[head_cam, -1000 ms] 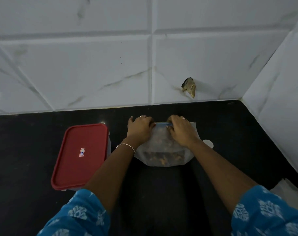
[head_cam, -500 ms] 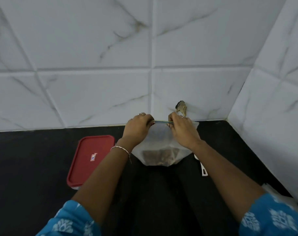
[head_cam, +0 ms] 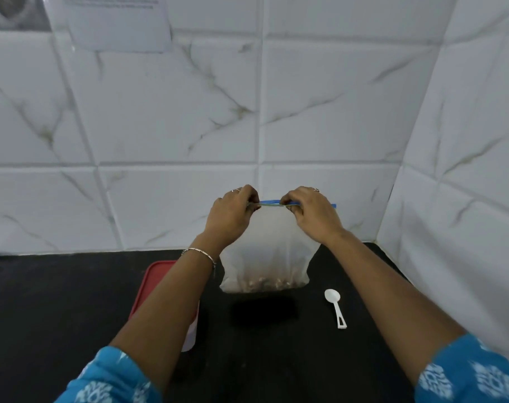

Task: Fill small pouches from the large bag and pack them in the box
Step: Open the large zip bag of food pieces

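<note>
A large frosted zip bag (head_cam: pixel 266 251) with brown pieces at its bottom hangs upright above the black counter (head_cam: pixel 58 315). Its blue zip strip runs along the top. My left hand (head_cam: pixel 234 213) pinches the strip at its left end. My right hand (head_cam: pixel 311 212) pinches it just right of the middle, and the strip's right end sticks out past that hand. The box with a red lid (head_cam: pixel 154 279) stands on the counter to the left, mostly hidden behind my left forearm. No small pouch is in view.
A white plastic spoon (head_cam: pixel 334 306) lies on the counter right of the bag. White marble tiles form the back wall and a side wall on the right, meeting in a corner. A paper sheet (head_cam: pixel 114 21) hangs on the wall at upper left.
Both hands have lifted the bag off the counter by its top strip. The view has tilted up, and the spoon now shows in full.
</note>
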`<state>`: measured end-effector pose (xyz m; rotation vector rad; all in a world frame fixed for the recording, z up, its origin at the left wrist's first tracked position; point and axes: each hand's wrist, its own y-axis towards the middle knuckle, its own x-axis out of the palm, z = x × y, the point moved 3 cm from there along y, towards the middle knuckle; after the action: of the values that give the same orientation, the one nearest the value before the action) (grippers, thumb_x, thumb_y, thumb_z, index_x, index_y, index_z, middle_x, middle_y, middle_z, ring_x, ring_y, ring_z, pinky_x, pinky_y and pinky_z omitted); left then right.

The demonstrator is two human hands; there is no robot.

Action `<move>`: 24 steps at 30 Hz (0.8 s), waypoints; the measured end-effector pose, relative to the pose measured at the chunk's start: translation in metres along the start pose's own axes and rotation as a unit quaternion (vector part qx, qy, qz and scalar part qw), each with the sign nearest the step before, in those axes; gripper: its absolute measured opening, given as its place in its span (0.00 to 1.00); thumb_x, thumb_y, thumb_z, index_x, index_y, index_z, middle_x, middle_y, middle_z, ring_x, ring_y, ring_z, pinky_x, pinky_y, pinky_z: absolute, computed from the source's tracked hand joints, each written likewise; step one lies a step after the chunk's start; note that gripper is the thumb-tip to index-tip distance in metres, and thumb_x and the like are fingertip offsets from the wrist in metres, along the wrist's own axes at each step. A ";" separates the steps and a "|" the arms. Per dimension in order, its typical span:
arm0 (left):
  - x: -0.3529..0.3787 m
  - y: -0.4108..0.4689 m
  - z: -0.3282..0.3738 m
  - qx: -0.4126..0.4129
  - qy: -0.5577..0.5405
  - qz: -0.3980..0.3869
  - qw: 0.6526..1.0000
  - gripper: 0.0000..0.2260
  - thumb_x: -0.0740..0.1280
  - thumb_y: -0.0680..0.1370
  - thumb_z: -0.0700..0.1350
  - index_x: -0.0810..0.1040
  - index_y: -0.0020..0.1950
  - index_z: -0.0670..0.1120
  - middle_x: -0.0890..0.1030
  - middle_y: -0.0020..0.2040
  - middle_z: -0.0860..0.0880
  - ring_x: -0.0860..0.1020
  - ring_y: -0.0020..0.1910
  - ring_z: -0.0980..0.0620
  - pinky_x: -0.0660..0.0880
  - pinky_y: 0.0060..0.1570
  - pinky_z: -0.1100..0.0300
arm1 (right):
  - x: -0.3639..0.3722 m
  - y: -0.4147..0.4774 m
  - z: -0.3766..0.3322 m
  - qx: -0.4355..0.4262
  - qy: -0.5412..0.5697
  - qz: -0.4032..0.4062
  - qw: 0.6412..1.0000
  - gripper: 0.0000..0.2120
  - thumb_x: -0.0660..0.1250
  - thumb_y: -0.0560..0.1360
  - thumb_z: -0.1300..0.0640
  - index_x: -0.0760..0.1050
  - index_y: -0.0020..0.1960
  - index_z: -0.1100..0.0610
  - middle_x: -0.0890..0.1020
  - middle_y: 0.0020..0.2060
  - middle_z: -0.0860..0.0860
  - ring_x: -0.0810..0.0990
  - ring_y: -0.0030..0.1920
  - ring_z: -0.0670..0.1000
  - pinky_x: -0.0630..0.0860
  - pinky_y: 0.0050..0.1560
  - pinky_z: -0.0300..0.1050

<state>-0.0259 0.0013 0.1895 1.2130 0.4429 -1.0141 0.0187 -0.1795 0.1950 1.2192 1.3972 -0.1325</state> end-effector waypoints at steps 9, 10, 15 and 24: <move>0.009 -0.016 -0.022 -0.069 0.020 -0.160 0.985 0.11 0.59 0.81 0.55 0.73 0.53 0.49 0.80 0.50 0.52 0.76 0.48 0.48 0.70 0.49 0.53 | 0.019 -0.009 -0.002 0.056 0.010 -0.111 0.992 0.11 0.63 0.79 0.58 0.81 0.58 0.51 0.80 0.51 0.49 0.77 0.50 0.50 0.72 0.52 0.43; 0.008 -0.018 -0.023 -0.088 0.013 -0.171 0.981 0.15 0.57 0.81 0.58 0.75 0.52 0.49 0.81 0.49 0.52 0.76 0.46 0.49 0.71 0.48 0.53 | 0.021 -0.010 -0.001 0.067 0.027 -0.115 0.991 0.10 0.64 0.79 0.56 0.82 0.57 0.51 0.80 0.50 0.48 0.77 0.50 0.50 0.73 0.52 0.44; -0.004 -0.013 -0.019 -0.150 0.046 -0.175 0.972 0.17 0.60 0.79 0.58 0.81 0.39 0.50 0.77 0.34 0.52 0.74 0.33 0.51 0.67 0.34 0.60 | 0.016 -0.010 -0.003 0.119 0.089 -0.122 0.981 0.16 0.60 0.80 0.43 0.84 0.50 0.49 0.80 0.47 0.47 0.78 0.44 0.51 0.75 0.46 0.47; 0.004 -0.016 -0.020 -0.108 0.117 -0.246 0.956 0.36 0.74 0.68 0.44 0.64 0.73 0.56 0.72 0.60 0.46 0.75 0.59 0.45 0.75 0.55 0.50 | 0.004 -0.022 0.005 0.100 -0.079 -0.144 0.981 0.20 0.68 0.67 0.67 0.73 0.55 0.50 0.75 0.52 0.48 0.77 0.50 0.52 0.68 0.42 0.42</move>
<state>-0.0326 0.0181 0.1707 1.0482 1.0535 -1.2063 0.0076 -0.1907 0.1780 1.1352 1.4385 -0.5701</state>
